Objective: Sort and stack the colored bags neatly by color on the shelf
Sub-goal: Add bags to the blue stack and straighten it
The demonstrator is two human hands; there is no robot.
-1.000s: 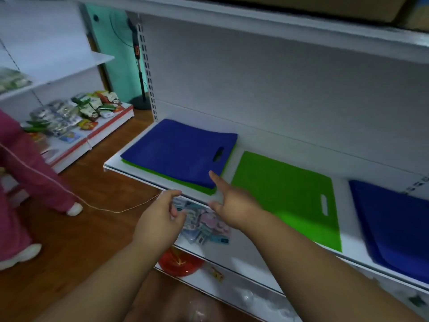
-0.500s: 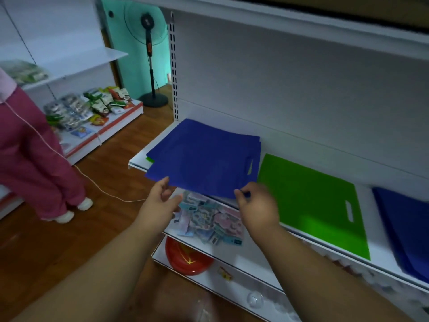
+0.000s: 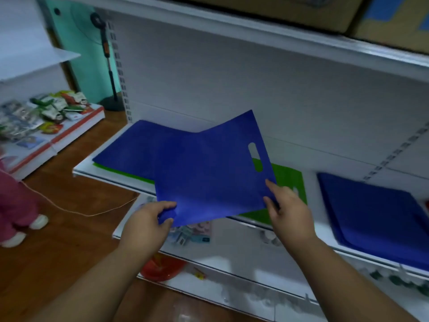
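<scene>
Standing at far left on the wooden floor [image 3: 69, 228]: a person in pink trousers [image 3: 16, 201] and white shoes, a thin cord [image 3: 76, 212] trailing across the boards. Lying behind on a low white shelf [image 3: 76, 126]: assorted packets [image 3: 46, 110]. Standing farther back by a teal wall: a fan [image 3: 109, 66] on a pole.

Resting at the left end of the white shelf [image 3: 104, 175]: a blue bag [image 3: 130, 152] lying on top of a green bag [image 3: 120, 170], only a green strip showing.

Holding a second blue bag [image 3: 209, 173] above the shelf's front edge, tilted, with its cut-out handle toward the right: left hand [image 3: 146, 226], grip closed on the near left corner, thumb on top and fingers curled under; right hand [image 3: 290, 210], grip pinching the near right corner, index finger lying along the edge.

Showing under that raised bag: another green bag [image 3: 285, 180], flat on the shelf. Lying farther right, apart from it: a blue stack [image 3: 376, 210].

Sitting on lower shelves: small packets [image 3: 192, 233] and a red bowl [image 3: 162, 268].
</scene>
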